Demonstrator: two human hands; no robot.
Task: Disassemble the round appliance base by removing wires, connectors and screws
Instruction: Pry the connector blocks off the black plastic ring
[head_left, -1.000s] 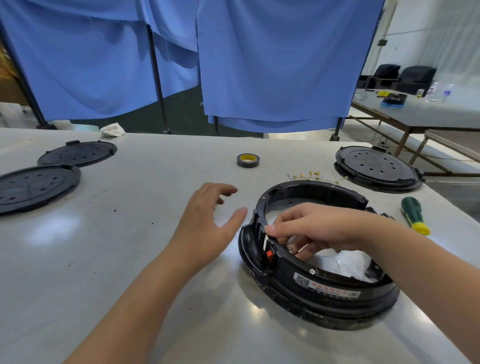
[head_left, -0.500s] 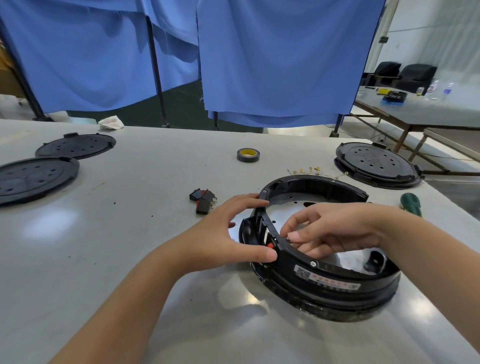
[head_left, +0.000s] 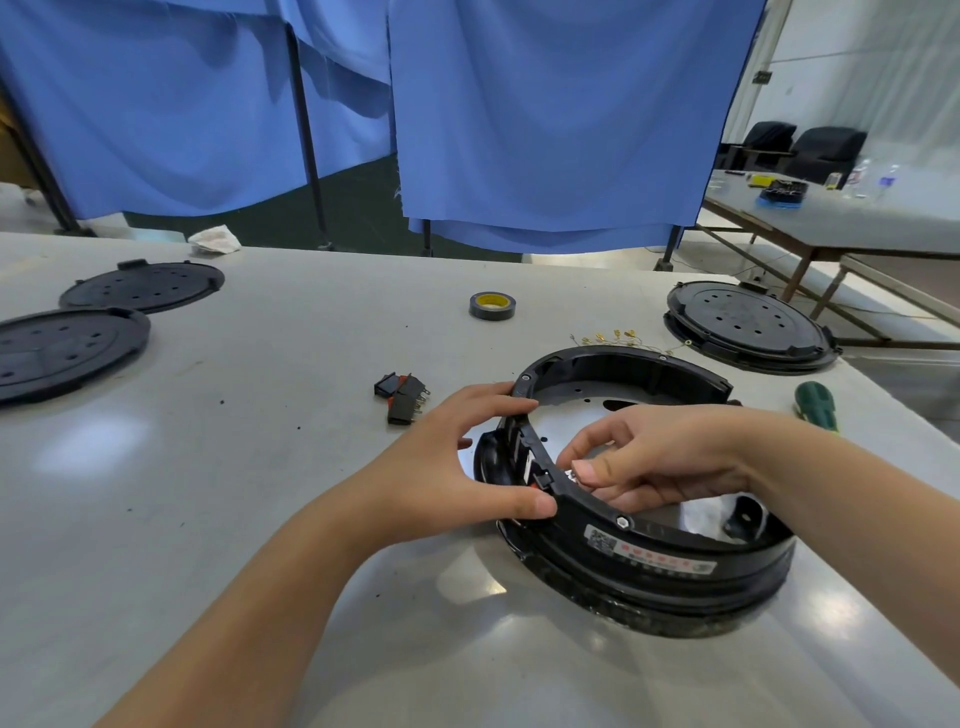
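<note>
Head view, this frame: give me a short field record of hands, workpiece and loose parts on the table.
workpiece: round appliance base, open ring on the table
left hand: grips the ring's outer wall
right hand: inside the ring, fingers curled at the wall; what they pinch is unclear
removed parts: black switches, gold-terminal wires
tools: green screwdriver, tape roll

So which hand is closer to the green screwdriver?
Right. The right hand works inside the round base, nearer the green screwdriver; the left hand grips the base's far side.
</note>
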